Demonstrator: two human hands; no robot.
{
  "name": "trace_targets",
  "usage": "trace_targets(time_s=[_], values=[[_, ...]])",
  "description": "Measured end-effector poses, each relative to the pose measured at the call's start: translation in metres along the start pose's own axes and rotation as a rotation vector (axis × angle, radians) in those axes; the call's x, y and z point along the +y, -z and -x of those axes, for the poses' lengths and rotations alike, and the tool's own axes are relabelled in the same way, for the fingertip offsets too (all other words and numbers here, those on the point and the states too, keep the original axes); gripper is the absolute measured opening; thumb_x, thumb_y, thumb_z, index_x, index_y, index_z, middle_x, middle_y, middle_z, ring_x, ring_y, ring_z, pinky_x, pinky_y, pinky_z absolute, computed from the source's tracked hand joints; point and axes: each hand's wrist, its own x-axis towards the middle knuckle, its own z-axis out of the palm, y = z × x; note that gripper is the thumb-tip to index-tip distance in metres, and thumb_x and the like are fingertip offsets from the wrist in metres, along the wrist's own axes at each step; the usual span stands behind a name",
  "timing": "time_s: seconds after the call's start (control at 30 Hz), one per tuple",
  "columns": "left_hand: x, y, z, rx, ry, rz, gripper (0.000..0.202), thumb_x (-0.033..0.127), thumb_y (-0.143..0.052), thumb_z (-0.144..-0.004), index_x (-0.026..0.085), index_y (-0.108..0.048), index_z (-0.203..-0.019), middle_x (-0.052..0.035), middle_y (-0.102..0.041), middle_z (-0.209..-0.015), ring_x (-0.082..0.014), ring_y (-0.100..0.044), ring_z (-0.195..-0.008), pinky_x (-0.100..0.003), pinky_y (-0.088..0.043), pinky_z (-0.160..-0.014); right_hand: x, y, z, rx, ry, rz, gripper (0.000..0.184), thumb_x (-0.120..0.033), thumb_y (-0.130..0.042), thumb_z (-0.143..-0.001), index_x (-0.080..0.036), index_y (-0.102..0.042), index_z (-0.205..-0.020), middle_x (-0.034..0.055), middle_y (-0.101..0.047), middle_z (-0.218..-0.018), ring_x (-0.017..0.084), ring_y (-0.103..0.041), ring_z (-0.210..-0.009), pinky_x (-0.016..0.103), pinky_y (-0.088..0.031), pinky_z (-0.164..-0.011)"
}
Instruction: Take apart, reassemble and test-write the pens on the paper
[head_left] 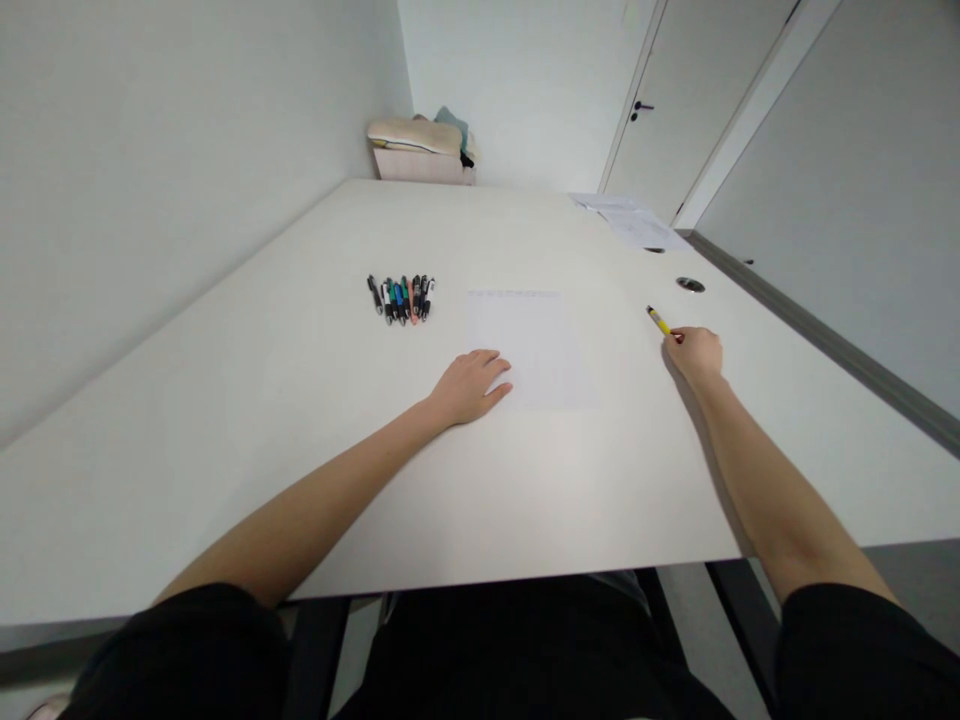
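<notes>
My left hand (471,385) lies flat, fingers stretched out, on the lower left corner of a white sheet of paper (536,345) on the white table (300,420). My right hand (696,352) rests on the table to the right of the sheet, its fingers closed round the end of a yellow pen (659,320) that points away to the upper left. A row of several pens (401,298) in black, green, blue and orange lies side by side to the left of the sheet, beyond my left hand.
More paper sheets (630,220) lie at the far right of the table, near two round cable holes (690,284). A low cabinet with cushions and cloth (421,150) stands in the far corner. A door (697,90) is at the back right.
</notes>
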Motion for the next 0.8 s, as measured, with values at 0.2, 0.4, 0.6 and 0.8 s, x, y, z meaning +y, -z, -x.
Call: trace_targets(time_s=[0.2, 0.4, 0.6, 0.8], values=[[0.0002, -0.0011, -0.0001, 0.001, 0.004, 0.030, 0.040, 0.041, -0.038, -0.091, 0.016, -0.053, -0.120, -0.0154, -0.051, -0.129, -0.0275, -0.045, -0.121, -0.044, -0.035, -0.101, 0.0052, -0.0081, -0.0018, 0.057, 0.016, -0.012, 0.038, -0.028, -0.047, -0.078, -0.012, -0.070, -0.104, 0.0189, -0.067, -0.093, 0.026, -0.060, -0.080, 0.035, -0.044, -0.070], [0.0028, 0.0014, -0.0004, -0.004, 0.014, 0.011, 0.040, 0.040, -0.037, -0.092, 0.017, -0.054, -0.120, -0.0150, -0.051, -0.128, -0.0272, -0.045, -0.120, -0.043, -0.035, -0.100, 0.0055, -0.0088, -0.0022, 0.042, 0.014, -0.022, 0.040, -0.029, -0.046, -0.080, -0.010, -0.069, -0.106, 0.0211, -0.065, -0.094, 0.028, -0.059, -0.082, 0.037, -0.043, -0.071], [0.0035, 0.0025, -0.0003, 0.003, -0.002, 0.011, 0.039, 0.039, -0.036, -0.092, 0.016, -0.055, -0.118, -0.0154, -0.052, -0.126, -0.0271, -0.046, -0.118, -0.043, -0.036, -0.099, 0.0056, -0.0084, -0.0036, 0.032, 0.007, -0.029, 0.041, -0.028, -0.046, -0.081, -0.009, -0.067, -0.110, 0.0207, -0.064, -0.097, 0.026, -0.058, -0.083, 0.036, -0.041, -0.072], [0.0045, 0.0035, -0.0007, 0.004, -0.002, 0.042, 0.038, 0.037, -0.036, -0.092, 0.015, -0.055, -0.117, -0.0161, -0.052, -0.125, -0.0280, -0.047, -0.117, -0.044, -0.036, -0.099, 0.0090, -0.0090, -0.0049, 0.018, 0.001, -0.047, 0.042, -0.028, -0.047, -0.081, -0.009, -0.063, -0.115, 0.0209, -0.063, -0.100, 0.026, -0.056, -0.086, 0.036, -0.041, -0.074]])
